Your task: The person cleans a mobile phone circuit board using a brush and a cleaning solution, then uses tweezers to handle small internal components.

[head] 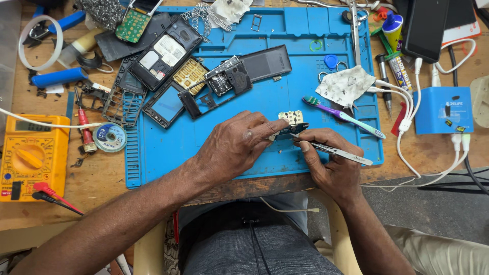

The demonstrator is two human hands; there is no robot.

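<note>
The fingers of the left hand (235, 145) pinch a small dark phone part with a pale keypad board (291, 124) on top, holding it just above the blue work mat (168, 158) near the mat's front edge. The fingers of the right hand (328, 163) are closed on a pair of metal tweezers (338, 153), whose tips meet the phone part at its right end while the handle end points off to the right. Just beyond the hands, a purple and teal toothbrush (342, 115) lies slanted on the mat, with a stained white cloth (346, 85) behind it. Toward the far left of the mat lie opened phone pieces: a dark back cover (265, 63), a small circuit board (224, 76), a frame with a blue screen (167, 104) and a phone body with its battery bay showing (165, 53). Off the mat on the wooden bench (97, 178), a yellow multimeter (31, 155) sits at the left with its red and black probes (51, 196), and a spool of solder wick (109, 136) rests beside it. At the right stand a blue charging box (442, 109) with white cables (412, 147) and a black phone (427, 28) leaning behind it.
</note>
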